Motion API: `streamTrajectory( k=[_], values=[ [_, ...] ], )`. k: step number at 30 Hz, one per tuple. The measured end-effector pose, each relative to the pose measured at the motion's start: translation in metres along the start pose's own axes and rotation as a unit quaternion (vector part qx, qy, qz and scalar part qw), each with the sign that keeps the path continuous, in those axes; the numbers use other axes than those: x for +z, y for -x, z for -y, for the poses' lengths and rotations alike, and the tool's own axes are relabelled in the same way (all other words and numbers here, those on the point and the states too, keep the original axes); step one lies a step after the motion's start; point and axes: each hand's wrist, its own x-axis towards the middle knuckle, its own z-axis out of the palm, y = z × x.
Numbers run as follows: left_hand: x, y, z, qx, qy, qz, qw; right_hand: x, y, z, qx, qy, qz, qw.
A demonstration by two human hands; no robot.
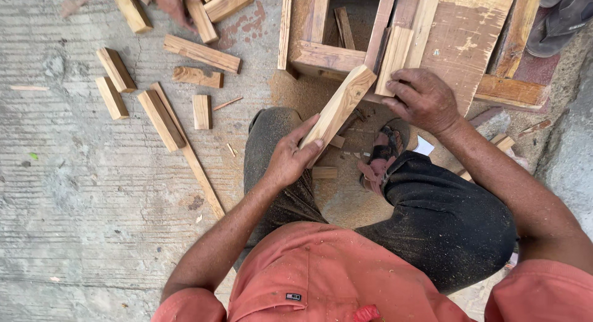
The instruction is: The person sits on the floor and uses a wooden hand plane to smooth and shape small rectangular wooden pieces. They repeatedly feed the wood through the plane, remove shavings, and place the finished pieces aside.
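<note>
Left hand (pixel 285 161) holds a short wooden block (pixel 338 107) by its lower end, fingers clamped around it, thumb on the near face. The block tilts up and to the right; its upper end sits just beside the pale upright slat (pixel 394 59) of the wooden frame (pixel 321 56).

Right hand (pixel 422 100) rests on the foot of that slat, fingers curled down over it and pressing.

The person sits low on the concrete floor (pixel 74 192), knees apart, one sandalled foot (pixel 382 156) directly below the block. Sawdust covers the ground between the legs.

Risks, as judged:
- Grip is on one end only; if the free end knocks the frame, the block may twist out and drop onto the foot.
- Faces look rough-sawn, so splinters to palm or fingertips are likely on a slip.
- If the block closes against the slat, the right fingers could be pinched.
- Loose offcuts (pixel 160 112) lie scattered on the floor to the left; another person's hand (pixel 175 2) works among them at the top edge.
</note>
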Motion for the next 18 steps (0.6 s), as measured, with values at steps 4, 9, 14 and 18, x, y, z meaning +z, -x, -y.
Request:
streamTrajectory(
  k=[4, 9, 14, 18],
  values=[
    [0.001, -0.009, -0.011, -0.013, -0.027, 0.012, 0.999, 0.000, 0.004, -0.008, -0.022, 0.027, -0.023, 0.999],
    [0.005, -0.015, -0.022, -0.005, -0.054, 0.004, 0.999, -0.001, 0.009, -0.016, -0.002, 0.031, -0.025, 0.999],
    [0.009, -0.016, -0.026, 0.037, -0.008, -0.021, 0.999, -0.004, 0.012, -0.021, 0.008, 0.028, -0.020, 0.999],
    [0.010, -0.020, -0.029, 0.008, -0.036, -0.011, 0.999, -0.008, 0.010, -0.023, 0.012, 0.015, -0.023, 1.000]
  ],
)
